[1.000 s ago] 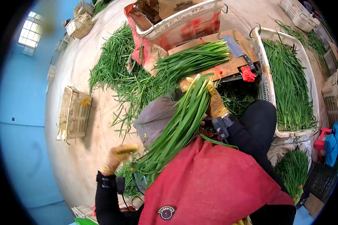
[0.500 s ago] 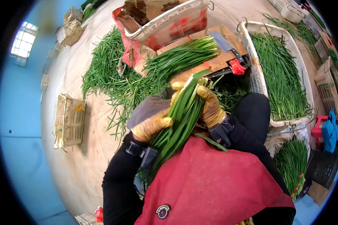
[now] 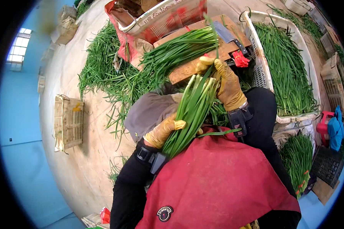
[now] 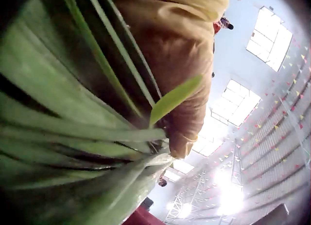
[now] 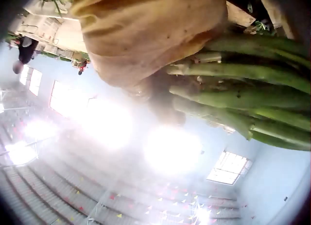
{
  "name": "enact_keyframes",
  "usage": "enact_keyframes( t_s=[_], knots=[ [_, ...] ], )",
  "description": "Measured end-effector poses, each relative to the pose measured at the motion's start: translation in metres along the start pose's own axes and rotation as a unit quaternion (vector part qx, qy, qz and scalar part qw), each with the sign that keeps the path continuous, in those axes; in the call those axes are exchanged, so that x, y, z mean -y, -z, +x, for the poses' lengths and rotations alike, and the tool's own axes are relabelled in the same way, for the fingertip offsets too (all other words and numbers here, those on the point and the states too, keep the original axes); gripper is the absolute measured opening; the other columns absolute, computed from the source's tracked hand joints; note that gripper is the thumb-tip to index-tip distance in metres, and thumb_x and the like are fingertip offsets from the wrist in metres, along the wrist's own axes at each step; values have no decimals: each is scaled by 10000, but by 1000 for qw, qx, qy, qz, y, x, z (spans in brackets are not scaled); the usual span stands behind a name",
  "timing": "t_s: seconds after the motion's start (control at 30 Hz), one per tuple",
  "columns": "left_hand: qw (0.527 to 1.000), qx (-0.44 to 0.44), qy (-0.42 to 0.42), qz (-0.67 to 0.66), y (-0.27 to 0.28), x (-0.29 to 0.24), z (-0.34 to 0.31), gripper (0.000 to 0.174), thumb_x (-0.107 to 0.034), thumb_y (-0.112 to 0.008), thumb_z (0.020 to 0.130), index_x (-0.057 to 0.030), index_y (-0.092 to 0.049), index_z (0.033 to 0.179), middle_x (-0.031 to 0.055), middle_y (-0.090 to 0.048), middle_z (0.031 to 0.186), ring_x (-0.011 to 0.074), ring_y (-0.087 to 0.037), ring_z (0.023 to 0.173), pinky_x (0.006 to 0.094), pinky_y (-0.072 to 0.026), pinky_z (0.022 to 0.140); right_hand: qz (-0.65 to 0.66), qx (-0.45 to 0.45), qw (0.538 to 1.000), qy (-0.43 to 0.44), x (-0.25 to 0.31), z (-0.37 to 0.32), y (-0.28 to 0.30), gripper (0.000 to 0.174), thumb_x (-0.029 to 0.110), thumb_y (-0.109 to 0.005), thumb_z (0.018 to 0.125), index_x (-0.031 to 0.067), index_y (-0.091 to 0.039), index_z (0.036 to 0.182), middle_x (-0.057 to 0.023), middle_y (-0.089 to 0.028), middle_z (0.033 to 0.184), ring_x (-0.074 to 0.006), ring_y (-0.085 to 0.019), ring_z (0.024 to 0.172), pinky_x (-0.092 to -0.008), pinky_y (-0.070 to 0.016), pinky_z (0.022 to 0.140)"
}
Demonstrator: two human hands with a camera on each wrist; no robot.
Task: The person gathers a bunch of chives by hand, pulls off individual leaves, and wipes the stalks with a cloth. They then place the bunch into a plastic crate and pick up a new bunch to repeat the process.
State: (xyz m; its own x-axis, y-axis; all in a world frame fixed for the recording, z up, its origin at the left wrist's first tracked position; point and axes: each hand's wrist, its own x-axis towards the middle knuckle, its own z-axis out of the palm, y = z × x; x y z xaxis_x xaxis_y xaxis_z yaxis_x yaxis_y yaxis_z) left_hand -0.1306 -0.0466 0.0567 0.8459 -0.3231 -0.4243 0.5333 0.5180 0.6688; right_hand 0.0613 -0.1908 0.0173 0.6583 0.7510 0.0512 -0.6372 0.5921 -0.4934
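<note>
In the head view, my gloved left hand grips a bunch of garlic chives around its middle, pale cut ends pointing up and away from my apron. Green leaves fill much of the left wrist view beside the yellow glove. My gloved right hand is at the bunch's cut ends, pinching a thin loose chive leaf that sticks up past its fingertips. In the right wrist view, the stem ends lie close beside the right glove, whose fingertips are partly hidden by glare.
Ahead, a wooden board bears a chive bundle, a cleaver and red ties. A white crate of chives stands right; loose chives are heaped left. Another crate sits farther left.
My left hand came in from the left and took hold of the bunch. My right hand moved from gripping the stem ends to just beyond them, with a loose leaf.
</note>
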Motion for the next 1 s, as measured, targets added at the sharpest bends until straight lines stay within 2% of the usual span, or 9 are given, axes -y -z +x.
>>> enact_keyframes(
  t_s=[0.07,0.1,0.13,0.27,0.43,0.77,0.8,0.87,1.0],
  knots=[
    [1000,-23,7,-10,1,1,0,654,-401,-624,834,23,-466,1306,200,-628,1127,239,-625,1010,317,-473,928,-41,-15,999,31,8,0,1,439,324,-466,994,-29,-541,1244,-73,-621,929,-227,-623,839,-380,-526,784],
    [999,-45,6,-11,-2,1,0,689,-441,-640,806,26,-485,1289,209,-628,1128,246,-637,988,328,-488,914,-57,-88,993,46,11,2,0,417,337,-451,1001,-9,-579,1197,-48,-607,811,-151,-604,734,-291,-526,674],
    [998,-67,5,-12,-4,3,0,726,-481,-656,777,30,-505,1271,219,-628,1128,254,-649,967,339,-503,900,-9,-42,998,55,14,10,21,416,348,-465,995,0,-589,1187,9,-512,676,-94,-512,575,-241,-461,529],
    [994,-102,-31,-33,10,21,3,733,-459,-653,790,20,-477,1315,198,-618,1164,259,-645,997,345,-494,928,-44,-132,983,116,55,9,22,386,337,-477,992,11,-607,1150,56,-418,565,-61,-366,402,-218,-307,347],
    [993,-91,-45,-58,14,21,-2,648,-329,-609,856,-15,-415,1388,93,-543,1299,178,-549,1138,297,-429,982,-65,-80,977,189,105,2,50,431,304,-473,997,-44,-521,1248,48,-410,610,-62,-368,455,-226,-336,355],
    [994,-96,-58,-8,8,24,-2,742,-405,-614,825,21,-393,1390,106,-495,1351,186,-489,1210,304,-370,1031,-31,-96,970,220,110,-3,57,398,297,-486,991,-35,-574,1192,29,-384,652,-86,-384,550,-209,-333,465],
    [994,-89,-61,-8,9,25,0,746,-410,-612,824,21,-391,1392,108,-494,1353,187,-487,1215,305,-368,1033,-43,-132,965,223,106,-4,55,444,276,-448,1007,-86,-486,1261,24,-393,665,-74,-365,524,-231,-363,495],
    [996,-69,-62,8,3,20,-1,760,-396,-634,811,21,-385,1395,105,-491,1357,191,-484,1220,309,-365,1038,-36,10,979,203,108,-3,68,441,275,-446,1007,-85,-484,1258,26,-413,660,-69,-379,501,-217,-357,467],
    [999,-45,-25,16,-1,26,0,783,-327,-712,746,3,-408,1387,82,-516,1335,179,-493,1205,311,-361,1037,-82,-89,965,231,115,-4,68,442,279,-453,1005,-81,-489,1258,35,-403,623,-62,-356,460,-208,-342,431]
  ],
)
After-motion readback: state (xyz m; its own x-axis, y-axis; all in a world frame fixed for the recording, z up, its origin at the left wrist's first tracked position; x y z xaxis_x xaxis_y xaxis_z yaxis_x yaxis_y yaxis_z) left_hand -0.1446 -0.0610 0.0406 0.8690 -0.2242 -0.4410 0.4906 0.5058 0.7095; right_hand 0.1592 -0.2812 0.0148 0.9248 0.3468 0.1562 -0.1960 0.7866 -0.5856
